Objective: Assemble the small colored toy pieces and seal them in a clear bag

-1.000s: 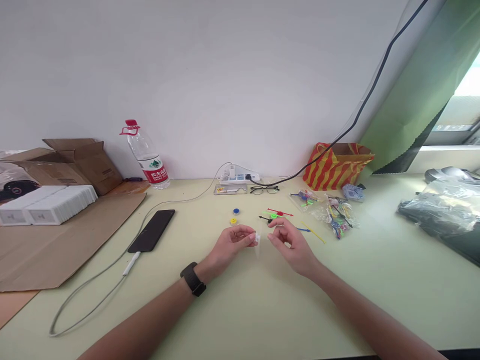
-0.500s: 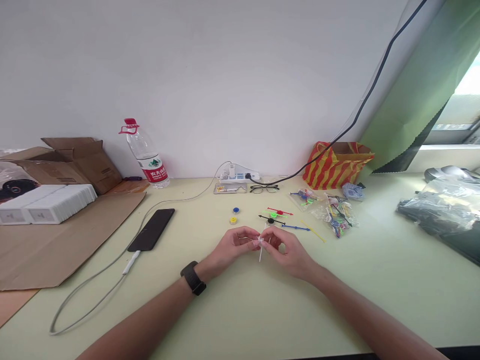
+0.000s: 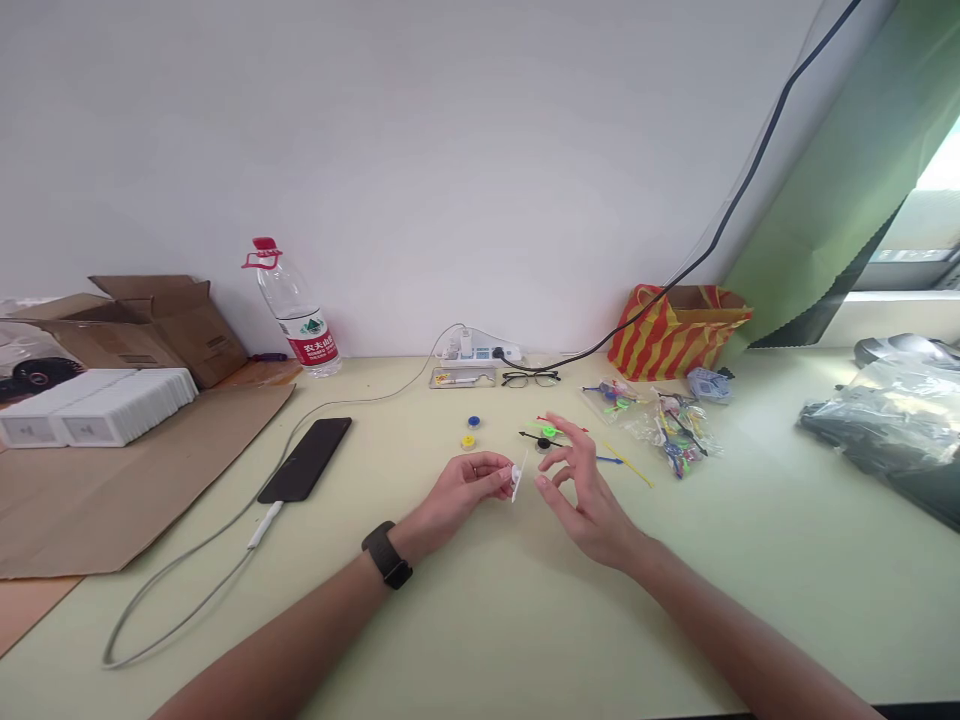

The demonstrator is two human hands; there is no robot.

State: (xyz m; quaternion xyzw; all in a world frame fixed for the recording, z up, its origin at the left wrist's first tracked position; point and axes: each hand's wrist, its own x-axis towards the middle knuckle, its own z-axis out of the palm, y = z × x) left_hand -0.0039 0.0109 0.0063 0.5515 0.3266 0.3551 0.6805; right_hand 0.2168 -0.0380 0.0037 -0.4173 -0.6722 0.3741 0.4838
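A small white plastic spinner with a thin arrow [image 3: 517, 478] is pinched between the thumb and fingers of my left hand [image 3: 469, 495]. My right hand [image 3: 589, 500] is held just right of it, fingers apart and holding nothing. Beyond the hands lie a black arrow spinner [image 3: 543, 444], a green spinner [image 3: 549, 431] and a red arrow partly hidden behind my right fingers. A blue arrow [image 3: 609, 460] and a yellow arrow [image 3: 634, 467] lie to the right. Two round pieces, one blue [image 3: 473, 422] and one yellow [image 3: 468, 442], stand left of the spinners.
Clear bags of coloured spinners [image 3: 679, 435] lie right, before a striped bag [image 3: 675, 335]. Glasses [image 3: 531, 379] and a power strip [image 3: 484, 350] are at the wall. A phone [image 3: 306, 460] with its cable, a water bottle [image 3: 300, 315] and cardboard [image 3: 187, 450] are left.
My right hand has let go of the white spinner and moved right, its fingers opening. My left hand keeps hold of the spinner, whose arrow now tilts more to the right.
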